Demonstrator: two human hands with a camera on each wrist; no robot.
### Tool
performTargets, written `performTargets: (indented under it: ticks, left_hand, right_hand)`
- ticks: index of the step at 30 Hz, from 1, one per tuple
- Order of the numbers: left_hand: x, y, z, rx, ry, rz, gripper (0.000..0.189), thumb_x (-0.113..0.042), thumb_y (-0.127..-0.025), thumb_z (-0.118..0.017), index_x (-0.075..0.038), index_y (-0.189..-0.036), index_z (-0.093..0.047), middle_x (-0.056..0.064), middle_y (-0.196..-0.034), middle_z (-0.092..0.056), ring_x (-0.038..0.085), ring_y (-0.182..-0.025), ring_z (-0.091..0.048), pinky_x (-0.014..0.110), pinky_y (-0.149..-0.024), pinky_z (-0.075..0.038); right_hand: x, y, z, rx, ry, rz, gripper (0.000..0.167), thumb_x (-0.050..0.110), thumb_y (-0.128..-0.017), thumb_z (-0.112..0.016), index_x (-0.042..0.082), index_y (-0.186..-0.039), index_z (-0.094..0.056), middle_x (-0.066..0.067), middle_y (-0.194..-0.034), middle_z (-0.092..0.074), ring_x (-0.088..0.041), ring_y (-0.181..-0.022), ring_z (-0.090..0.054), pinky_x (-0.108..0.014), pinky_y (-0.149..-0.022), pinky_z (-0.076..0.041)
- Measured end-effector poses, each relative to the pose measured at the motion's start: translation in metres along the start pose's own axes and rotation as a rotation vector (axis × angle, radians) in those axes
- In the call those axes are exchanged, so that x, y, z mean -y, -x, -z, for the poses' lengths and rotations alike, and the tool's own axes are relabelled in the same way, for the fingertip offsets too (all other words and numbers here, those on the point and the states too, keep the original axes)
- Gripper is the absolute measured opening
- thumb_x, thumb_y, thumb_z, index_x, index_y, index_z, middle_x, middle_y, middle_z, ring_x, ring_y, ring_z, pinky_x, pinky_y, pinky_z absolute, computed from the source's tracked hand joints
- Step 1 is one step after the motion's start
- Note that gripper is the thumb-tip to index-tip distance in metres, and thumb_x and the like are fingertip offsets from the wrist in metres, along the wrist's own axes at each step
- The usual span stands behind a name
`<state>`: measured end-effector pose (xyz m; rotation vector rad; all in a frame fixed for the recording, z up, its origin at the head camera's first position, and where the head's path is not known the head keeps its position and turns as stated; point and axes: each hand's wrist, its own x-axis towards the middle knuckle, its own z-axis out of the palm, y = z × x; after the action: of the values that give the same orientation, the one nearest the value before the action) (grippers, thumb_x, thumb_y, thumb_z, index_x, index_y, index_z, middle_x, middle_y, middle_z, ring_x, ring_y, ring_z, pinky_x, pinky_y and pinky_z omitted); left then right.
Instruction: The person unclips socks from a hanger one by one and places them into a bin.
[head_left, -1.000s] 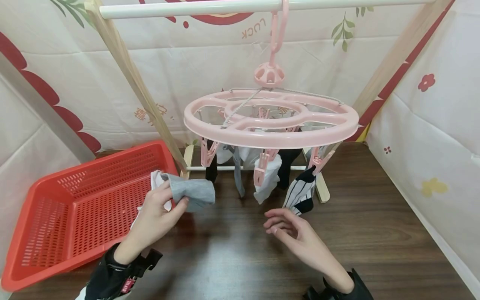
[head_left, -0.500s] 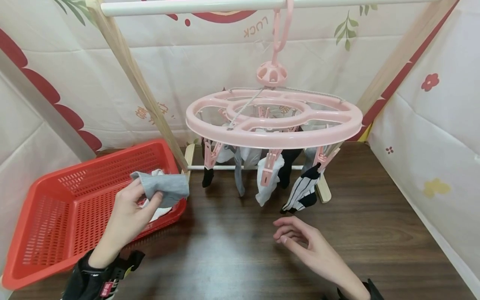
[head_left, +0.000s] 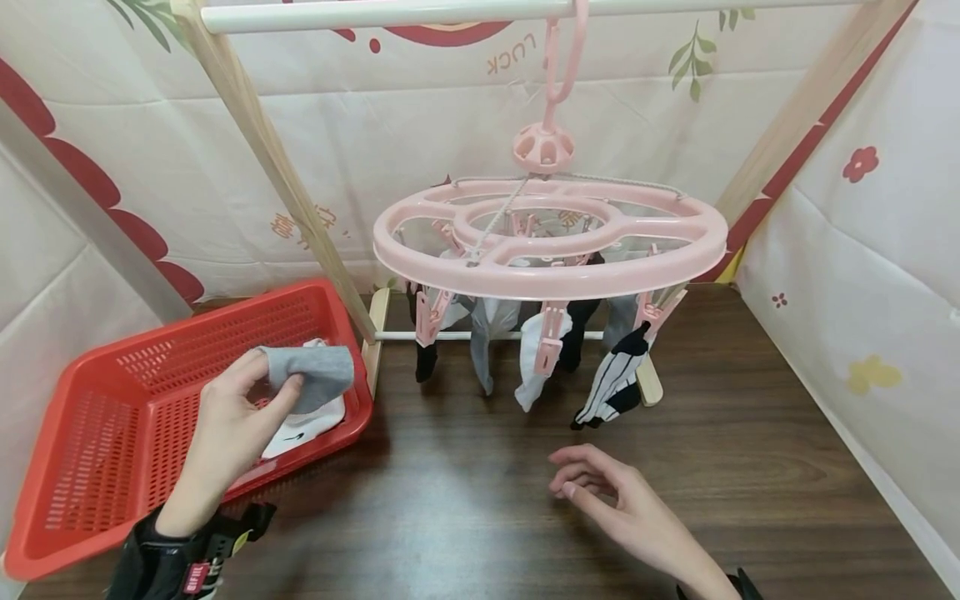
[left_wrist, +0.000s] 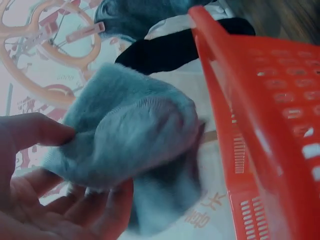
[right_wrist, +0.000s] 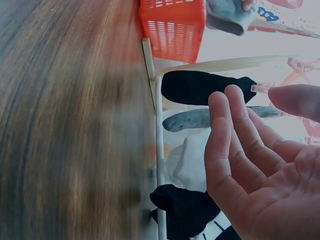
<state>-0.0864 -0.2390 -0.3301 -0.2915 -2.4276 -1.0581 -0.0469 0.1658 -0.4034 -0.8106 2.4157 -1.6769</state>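
My left hand (head_left: 228, 429) pinches a grey sock (head_left: 322, 375) between thumb and fingers, over the right end of a red plastic basket (head_left: 187, 421). In the left wrist view the sock (left_wrist: 135, 135) looks bunched, with part of it hanging below the fingers. A white sock (head_left: 318, 422) lies in the basket beneath it. My right hand (head_left: 611, 500) hovers with fingers loosely bent and nothing in it, just below a black-and-white striped sock (head_left: 617, 375). That sock hangs from a peg of the pink round clip hanger (head_left: 555, 283).
The hanger hooks over a white rail (head_left: 390, 15) on a wooden frame (head_left: 262, 150). Several other socks hang from it, including a black sock (right_wrist: 205, 87) and a white sock (head_left: 532, 358). A dark wood surface (head_left: 450, 500) lies below; patterned cloth walls stand around.
My left hand has drawn back leftward with the grey sock, from beside the basket to over it. More of the white sock shows in the basket. My right hand has shifted slightly down and right.
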Motion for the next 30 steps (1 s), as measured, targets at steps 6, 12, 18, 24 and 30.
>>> performTargets:
  ticks: [6,12,18,24,30]
  left_hand:
    - [0.001,0.001,0.011,-0.024,-0.017,0.118,0.028,-0.005,-0.088,-0.068,-0.003,-0.116,-0.065,0.006,-0.098,-0.061,-0.007,-0.085,-0.055,0.007,-0.074,-0.042]
    - [0.000,0.002,0.013,-0.025,0.004,0.138,0.031,-0.005,-0.089,-0.066,-0.006,-0.120,-0.063,0.005,-0.099,-0.060,-0.007,-0.089,-0.056,0.007,-0.078,-0.041]
    - [0.000,0.003,0.009,-0.009,0.011,0.131,0.029,-0.003,-0.088,-0.067,-0.005,-0.117,-0.063,0.005,-0.100,-0.061,-0.006,-0.088,-0.056,0.007,-0.078,-0.042]
    - [-0.001,0.004,0.000,0.015,0.036,0.110,0.027,-0.001,-0.086,-0.068,-0.003,-0.113,-0.064,0.007,-0.099,-0.063,-0.005,-0.085,-0.058,0.009,-0.076,-0.044]
    - [-0.001,0.006,-0.012,0.070,0.041,0.096,0.025,-0.001,-0.086,-0.069,-0.005,-0.110,-0.065,0.009,-0.098,-0.065,0.002,-0.082,-0.060,0.010,-0.073,-0.046]
  right_hand:
    - [-0.004,0.003,-0.001,-0.008,-0.010,0.019,0.026,-0.002,-0.094,-0.056,0.003,-0.120,-0.056,-0.009,-0.093,-0.068,-0.022,-0.083,-0.067,-0.028,-0.073,-0.052]
    - [-0.006,0.006,-0.001,-0.006,-0.013,0.030,0.026,-0.004,-0.094,-0.056,0.004,-0.119,-0.056,-0.009,-0.093,-0.068,-0.021,-0.083,-0.067,-0.028,-0.074,-0.052]
    - [-0.007,0.007,0.004,-0.013,0.005,0.031,0.026,-0.004,-0.094,-0.056,0.005,-0.119,-0.057,-0.008,-0.093,-0.068,-0.020,-0.083,-0.067,-0.028,-0.074,-0.052]
    - [-0.004,0.008,0.017,-0.040,0.070,-0.014,0.025,-0.002,-0.095,-0.056,0.007,-0.118,-0.059,-0.003,-0.094,-0.068,-0.019,-0.083,-0.067,-0.028,-0.074,-0.052]
    - [0.000,0.007,0.029,-0.084,0.139,-0.003,0.026,-0.003,-0.093,-0.057,0.009,-0.117,-0.060,0.004,-0.094,-0.068,-0.017,-0.084,-0.067,-0.025,-0.073,-0.050]
